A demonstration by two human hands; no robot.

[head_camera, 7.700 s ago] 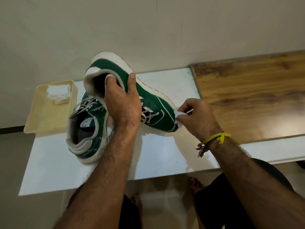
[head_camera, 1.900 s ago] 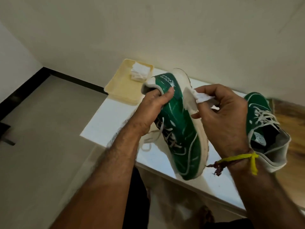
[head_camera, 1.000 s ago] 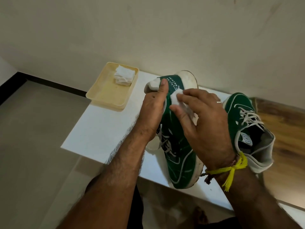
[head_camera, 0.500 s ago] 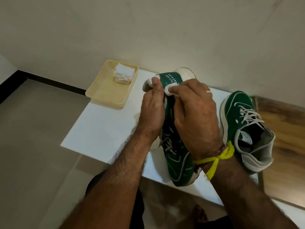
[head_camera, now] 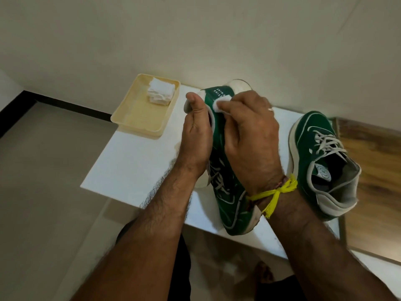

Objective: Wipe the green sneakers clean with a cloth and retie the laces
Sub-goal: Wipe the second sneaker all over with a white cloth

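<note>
head view: left hand [head_camera: 196, 135] is gripping the tilted shoe [head_camera: 227, 181], right hand [head_camera: 249, 131] is pinching a cloth [head_camera: 217, 104] on its heel; wiping looks midway, laces [head_camera: 217, 177] not yet retied, other shoe [head_camera: 321, 157] waiting on the desk [head_camera: 134, 166].

The white table [head_camera: 134, 161] lies bare between the tray [head_camera: 138, 118] and the held sneaker [head_camera: 230, 205], giving room on the left. To the right, the second sneaker [head_camera: 321, 161] stands just beside the right hand [head_camera: 249, 135], narrowing that gap. The wall [head_camera: 195, 40] closes the far edge.
</note>
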